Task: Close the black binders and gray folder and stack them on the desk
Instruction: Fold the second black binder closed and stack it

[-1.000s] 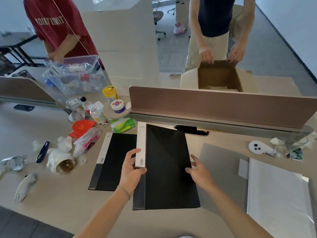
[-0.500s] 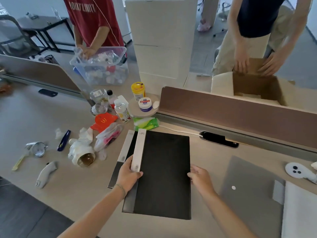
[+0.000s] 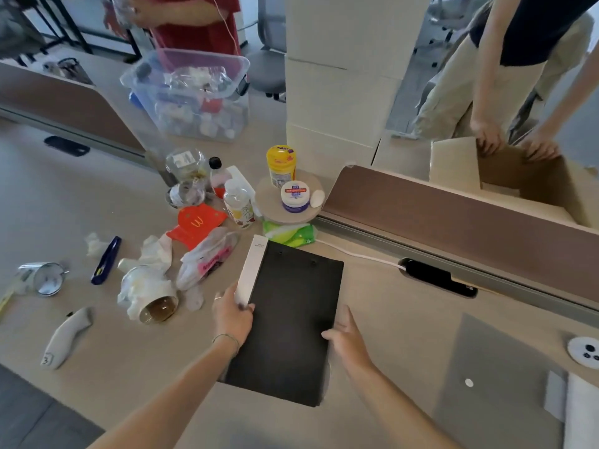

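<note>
**Black binder squared up at centre frame, gray folder waiting at lower right**

A closed black binder (image 3: 288,322) lies flat on the desk (image 3: 97,196) in the lower middle of the frame, its white spine strip toward the left. The left hand (image 3: 231,314) is clamped on that spine edge, thumb on top. The right hand (image 3: 348,340) rests open against the opposite long edge, fingers loose, gripping nothing. Whether a second binder lies hidden beneath cannot be told.

The cover looks stiff and flat, light enough for one hand, with a smooth face that would probably slide easily on the desktop. The two long edges look like the best holds.

The gray folder (image 3: 496,380) sits at lower right, apparently thin and floppier; it likely wants support along two sides when lifted.
</note>
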Demonstrator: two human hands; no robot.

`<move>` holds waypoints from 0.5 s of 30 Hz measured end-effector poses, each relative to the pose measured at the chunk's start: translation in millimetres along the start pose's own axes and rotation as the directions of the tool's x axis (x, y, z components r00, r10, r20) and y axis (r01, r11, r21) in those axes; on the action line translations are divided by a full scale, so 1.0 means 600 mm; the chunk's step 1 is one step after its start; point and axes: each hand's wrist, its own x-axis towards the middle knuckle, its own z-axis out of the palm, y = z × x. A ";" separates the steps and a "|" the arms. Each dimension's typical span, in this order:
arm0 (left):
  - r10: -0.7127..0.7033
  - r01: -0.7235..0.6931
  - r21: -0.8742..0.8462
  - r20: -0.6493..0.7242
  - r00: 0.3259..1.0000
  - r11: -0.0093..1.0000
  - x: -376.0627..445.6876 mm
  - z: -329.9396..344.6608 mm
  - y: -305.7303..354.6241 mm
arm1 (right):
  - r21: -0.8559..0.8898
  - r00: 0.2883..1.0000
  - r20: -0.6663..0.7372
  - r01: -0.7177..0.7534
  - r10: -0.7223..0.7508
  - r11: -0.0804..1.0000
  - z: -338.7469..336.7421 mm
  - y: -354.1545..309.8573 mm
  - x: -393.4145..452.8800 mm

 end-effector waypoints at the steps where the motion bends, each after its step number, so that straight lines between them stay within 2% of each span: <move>1: -0.006 0.006 0.016 -0.008 1.000 1.000 0.009 0.004 -0.003 | -0.007 1.000 -0.001 -0.002 0.002 1.000 0.007 0.002 0.010; 8: -0.043 0.043 0.009 0.003 0.999 0.999 0.043 0.029 -0.019 | -0.057 0.996 -0.018 -0.086 0.085 0.995 0.042 0.018 0.048; 15: -0.055 0.055 -0.018 -0.010 0.998 0.998 0.050 0.035 -0.027 | -0.058 0.998 0.008 -0.059 0.060 0.997 0.052 0.039 0.073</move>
